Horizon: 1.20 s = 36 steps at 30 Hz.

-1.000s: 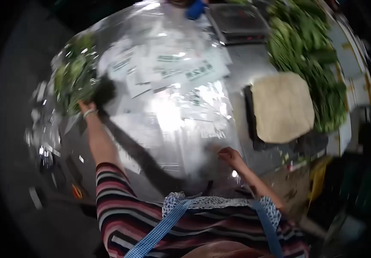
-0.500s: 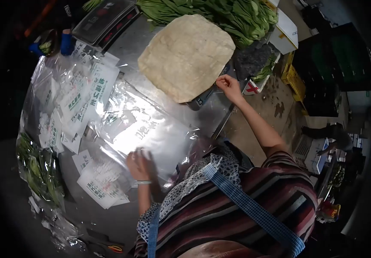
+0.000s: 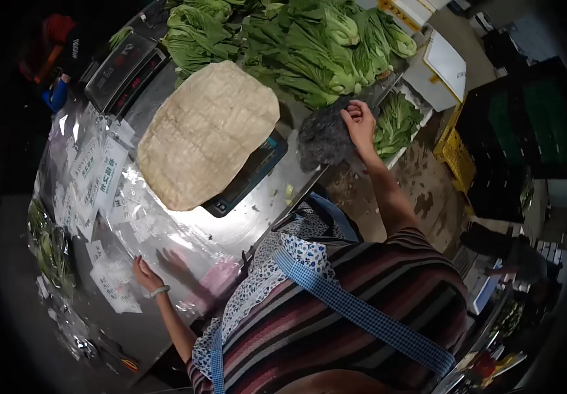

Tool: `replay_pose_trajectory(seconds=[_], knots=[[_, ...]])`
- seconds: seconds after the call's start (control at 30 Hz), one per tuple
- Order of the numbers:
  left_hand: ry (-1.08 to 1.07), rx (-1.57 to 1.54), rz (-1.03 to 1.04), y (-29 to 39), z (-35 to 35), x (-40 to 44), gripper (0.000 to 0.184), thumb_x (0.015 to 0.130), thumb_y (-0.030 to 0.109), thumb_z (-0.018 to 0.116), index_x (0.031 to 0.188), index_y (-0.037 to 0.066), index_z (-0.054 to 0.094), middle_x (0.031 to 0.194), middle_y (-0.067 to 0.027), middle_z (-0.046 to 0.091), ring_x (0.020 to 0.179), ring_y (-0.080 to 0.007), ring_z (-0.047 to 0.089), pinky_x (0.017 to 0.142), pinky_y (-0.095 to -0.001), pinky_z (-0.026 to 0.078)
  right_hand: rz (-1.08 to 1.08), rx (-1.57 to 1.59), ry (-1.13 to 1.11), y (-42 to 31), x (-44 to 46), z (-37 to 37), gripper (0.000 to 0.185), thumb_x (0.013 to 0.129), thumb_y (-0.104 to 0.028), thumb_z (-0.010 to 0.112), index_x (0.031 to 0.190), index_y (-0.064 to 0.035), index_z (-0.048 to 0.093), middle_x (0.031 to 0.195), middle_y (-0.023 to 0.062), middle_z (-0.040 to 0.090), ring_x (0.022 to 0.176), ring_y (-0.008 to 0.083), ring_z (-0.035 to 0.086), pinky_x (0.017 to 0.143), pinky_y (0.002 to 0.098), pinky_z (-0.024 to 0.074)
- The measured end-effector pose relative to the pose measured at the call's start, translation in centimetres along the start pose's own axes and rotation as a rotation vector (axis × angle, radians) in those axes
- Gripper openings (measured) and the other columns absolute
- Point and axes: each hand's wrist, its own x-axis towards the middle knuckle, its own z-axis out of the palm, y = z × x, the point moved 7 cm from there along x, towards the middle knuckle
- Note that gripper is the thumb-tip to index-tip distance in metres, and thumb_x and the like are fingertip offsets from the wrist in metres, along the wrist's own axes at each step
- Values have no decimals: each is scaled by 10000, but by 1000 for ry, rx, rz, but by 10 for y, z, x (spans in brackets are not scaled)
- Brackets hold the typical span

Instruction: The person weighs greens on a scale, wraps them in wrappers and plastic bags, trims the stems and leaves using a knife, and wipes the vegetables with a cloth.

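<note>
Right hand (image 3: 360,123) is half-curled at the dark grey cloth (image 3: 321,134); whether it's gripped can't be told. Left hand (image 3: 147,276) is loosely open, nothing seen held, near printed bags (image 3: 114,284). Cloth is bunched at desk (image 3: 269,192) edge, beside leafy greens (image 3: 296,56); if tugged carelessly, leaves could be dragged off.

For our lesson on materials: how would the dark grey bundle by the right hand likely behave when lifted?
The dark grey bundle is probably floppy, since its surface is crumpled and its edge uneven. It seems unlikely to roll, since it lies in an irregular heap.
</note>
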Motion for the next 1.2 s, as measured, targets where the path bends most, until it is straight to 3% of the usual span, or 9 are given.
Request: replay_pose_trajectory(seconds=[0.1,0.13,0.2,0.4,0.7,0.9,1.0,1.1,1.2], knots=[[420,-290,-361,64,21,-45,346,974,223,452,1081,-70,599,1013,-178,627,933,-271,589,848,-360,456,-216,-259,3,-28,80,-11,776,733,-292,799,1344,-29,398,1254,167,462,1162,276,493,915,396,445],[439,-276,-362,101,48,-63,329,971,217,456,1070,-57,608,989,-161,634,917,-256,590,845,-353,451,-118,-169,-158,-14,103,1,1018,662,-410,831,1423,-54,255,1376,198,324,1283,368,342,1019,486,341],[288,-482,-415,167,121,-93,255,957,163,485,1043,-40,612,1019,-141,630,943,-232,578,852,-337,450,-163,-259,-200,-9,126,14,1074,633,-384,847,1448,-76,219,1385,212,326,1276,376,355,1028,480,348],[-232,-265,171,431,195,-138,181,856,83,598,1022,12,619,1152,-187,547,1083,-349,535,917,-394,430,-240,-128,-351,2,130,28,1119,607,-313,858,1470,-116,174,1413,217,304,1302,391,326,1063,478,325],[-419,-485,72,487,235,-84,204,847,102,617,1038,33,633,1098,-144,590,1028,-295,579,887,-371,451,-164,-167,-381,-4,144,14,1035,569,-337,876,1422,-106,338,1305,209,477,1197,348,484,986,446,417],[-569,-1117,-293,546,279,-32,622,925,369,561,1436,116,312,1329,-109,453,1133,-201,505,915,-324,414,355,714,-643,-32,117,-9,759,768,-194,763,1372,17,355,1254,166,537,1131,243,552,943,358,454],[-480,-1276,-278,575,232,-6,833,889,406,574,1490,65,108,1484,-171,256,1334,-266,305,1079,-364,270,490,905,-782,-57,83,17,564,829,-141,695,1304,-18,419,1172,112,573,1059,208,583,889,336,482],[-184,-1278,-43,553,193,34,937,820,296,686,1483,27,81,1463,-209,251,1314,-299,329,1075,-396,301,559,1124,-801,-122,34,48,529,822,-119,703,1271,-36,436,1123,78,576,1020,167,578,872,308,474],[-174,-1221,30,551,129,53,922,819,267,692,1484,35,97,1450,-202,281,1306,-268,359,1060,-370,332,374,1155,-775,-161,-1,82,559,814,-87,707,1285,-44,408,1132,62,548,1028,152,549,900,290,441]])
